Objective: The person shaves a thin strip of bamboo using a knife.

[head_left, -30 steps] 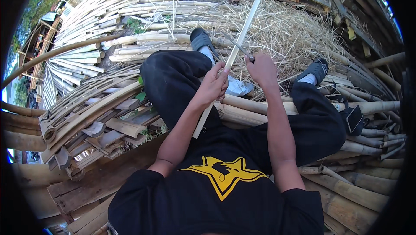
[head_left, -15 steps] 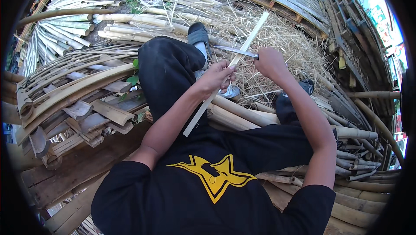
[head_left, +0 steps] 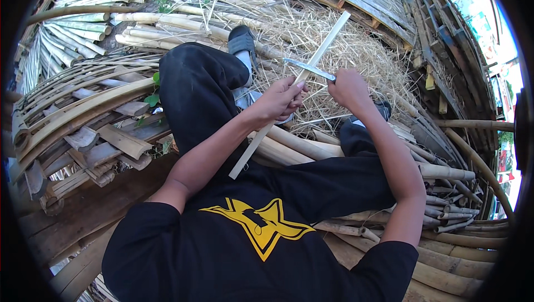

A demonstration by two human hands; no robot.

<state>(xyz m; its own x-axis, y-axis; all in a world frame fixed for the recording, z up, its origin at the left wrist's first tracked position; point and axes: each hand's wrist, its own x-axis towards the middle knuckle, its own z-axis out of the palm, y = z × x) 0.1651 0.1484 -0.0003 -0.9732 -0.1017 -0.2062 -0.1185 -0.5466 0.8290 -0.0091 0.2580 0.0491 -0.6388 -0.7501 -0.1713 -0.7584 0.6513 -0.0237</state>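
Across one bamboo strip (head_left: 289,93), one knife (head_left: 308,69)

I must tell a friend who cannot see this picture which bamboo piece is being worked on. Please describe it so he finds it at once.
Start at the heap of dry straw in front of the seated person. Just before it, the left hand grips a long pale bamboo strip that slants up toward the right, and the right hand lays a knife across it. Unlike the round poles lying about, it is thin, flat and lifted off the ground.
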